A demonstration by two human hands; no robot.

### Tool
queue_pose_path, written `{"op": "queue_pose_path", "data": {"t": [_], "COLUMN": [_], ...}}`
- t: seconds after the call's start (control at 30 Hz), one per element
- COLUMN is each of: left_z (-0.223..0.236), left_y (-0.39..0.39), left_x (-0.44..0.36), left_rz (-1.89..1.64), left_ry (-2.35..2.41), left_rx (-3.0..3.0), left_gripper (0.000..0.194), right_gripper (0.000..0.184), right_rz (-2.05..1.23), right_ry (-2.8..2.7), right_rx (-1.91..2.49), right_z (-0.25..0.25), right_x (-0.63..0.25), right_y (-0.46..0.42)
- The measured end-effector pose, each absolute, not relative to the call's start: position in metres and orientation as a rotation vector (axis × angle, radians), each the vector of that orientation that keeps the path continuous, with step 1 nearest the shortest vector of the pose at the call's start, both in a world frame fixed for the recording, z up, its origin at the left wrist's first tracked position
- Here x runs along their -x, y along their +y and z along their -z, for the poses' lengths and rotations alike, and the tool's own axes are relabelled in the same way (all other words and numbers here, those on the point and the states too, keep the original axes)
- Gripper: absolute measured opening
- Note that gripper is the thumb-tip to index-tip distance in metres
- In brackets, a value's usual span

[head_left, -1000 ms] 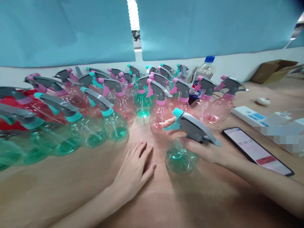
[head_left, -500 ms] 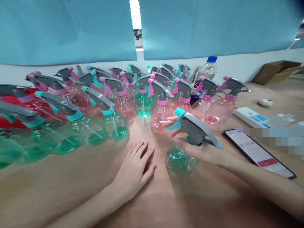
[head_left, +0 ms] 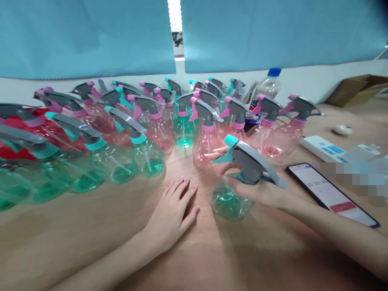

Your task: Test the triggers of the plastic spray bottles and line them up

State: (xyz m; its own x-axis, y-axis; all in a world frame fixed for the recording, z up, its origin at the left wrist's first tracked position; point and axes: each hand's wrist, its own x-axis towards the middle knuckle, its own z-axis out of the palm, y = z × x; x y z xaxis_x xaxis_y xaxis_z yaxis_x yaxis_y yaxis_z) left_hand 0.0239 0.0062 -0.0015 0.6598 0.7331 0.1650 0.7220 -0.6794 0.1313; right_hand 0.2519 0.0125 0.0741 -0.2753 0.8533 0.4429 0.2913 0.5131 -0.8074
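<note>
My right hand (head_left: 257, 192) is wrapped around the neck of a clear green spray bottle (head_left: 228, 200) with a grey head and turquoise nozzle. This bottle is close to upright, its nozzle pointing left and away from me. Flat on the table, to the left of that bottle, lies my left hand (head_left: 174, 210) with fingers spread and nothing in it. Just beyond my right fingertips stands a pink spray bottle (head_left: 201, 151). A green spray bottle (head_left: 148, 163) with a turquoise collar is the nearest one past my left hand.
Several pink and green spray bottles crowd the back and left of the wooden table (head_left: 121, 230). At right lie a phone (head_left: 330, 194) showing a timer, a white power strip (head_left: 323, 147) and a white mouse (head_left: 342, 129). Behind are a blue-capped bottle (head_left: 269, 87) and a cardboard box (head_left: 348, 92).
The view has shifted slightly. Both hands stay in place, my right hand still around the green spray bottle.
</note>
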Motion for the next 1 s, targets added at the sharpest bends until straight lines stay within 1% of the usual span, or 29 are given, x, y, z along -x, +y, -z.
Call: {"op": "queue_pose_path", "data": {"t": [0.1,0.43,0.6,0.77,1.0], "left_z": [0.0018,0.0014,0.0011,0.0016,0.0018], "left_y": [0.0065,0.0074,0.007,0.0076,0.0071], "left_x": [-0.0235,-0.0236,-0.0235,-0.0232,-0.023], "left_rz": [-0.33,-0.292,-0.298,-0.315,-0.319], "left_ry": [1.232,1.233,1.228,1.216,1.225], "left_rx": [-2.816,-2.839,-2.842,-2.831,-2.828], "left_gripper": [0.045,0.045,0.045,0.046,0.045], "right_gripper": [0.051,0.036,0.047,0.045,0.05], "right_rz": [-0.744,-0.835,-0.85,-0.884,-0.838], "right_ry": [-1.822,-1.816,-1.805,-1.814,-1.829], "right_rx": [0.983,0.947,0.975,0.983,1.014], "right_z": [-0.0775,-0.0734,-0.0739,-0.0764,-0.0686], "right_x": [-0.2518,-0.2549,-0.2553,-0.2549,-0.258], "right_y": [0.0113,0.0126,0.012,0.0109,0.0126]}}
